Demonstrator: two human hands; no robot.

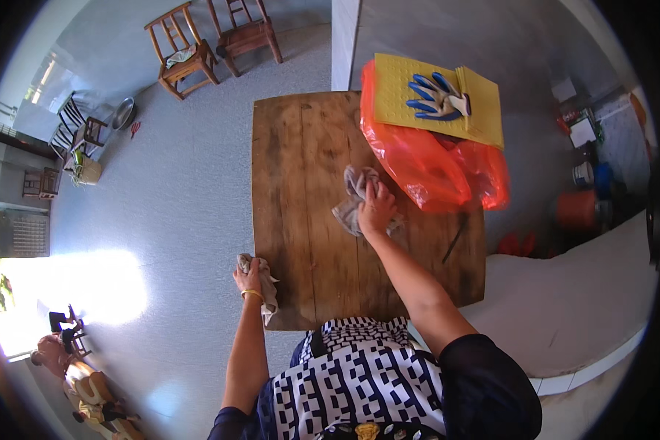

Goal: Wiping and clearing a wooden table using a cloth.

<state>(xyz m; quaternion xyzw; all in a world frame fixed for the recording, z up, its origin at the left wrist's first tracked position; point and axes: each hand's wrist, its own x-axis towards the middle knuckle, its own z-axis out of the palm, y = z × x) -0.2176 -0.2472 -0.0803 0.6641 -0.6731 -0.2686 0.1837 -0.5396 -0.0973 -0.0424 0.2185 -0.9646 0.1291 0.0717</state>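
A wooden table (286,165) with dark stains stands before me. Near its middle, my right hand (377,210) presses on a crumpled greyish cloth (355,214) that lies against the tabletop. At the left edge near the front, my left hand (248,278) grips a second pale cloth (268,297), which hangs partly over the edge. Red plastic bags (418,170) lie at the far right of the table, close to the right hand. On them rest yellow textured sheets (390,93), with a blue-and-white work glove (437,99) on top.
A dark thin strip (455,237) lies on the tabletop at right. Wooden chairs (184,55) stand along the far wall. A metal basin (124,114) is at left. Two people sit at the lower left near a bright doorway. Buckets (576,209) stand beyond a low wall (561,291) on the right.
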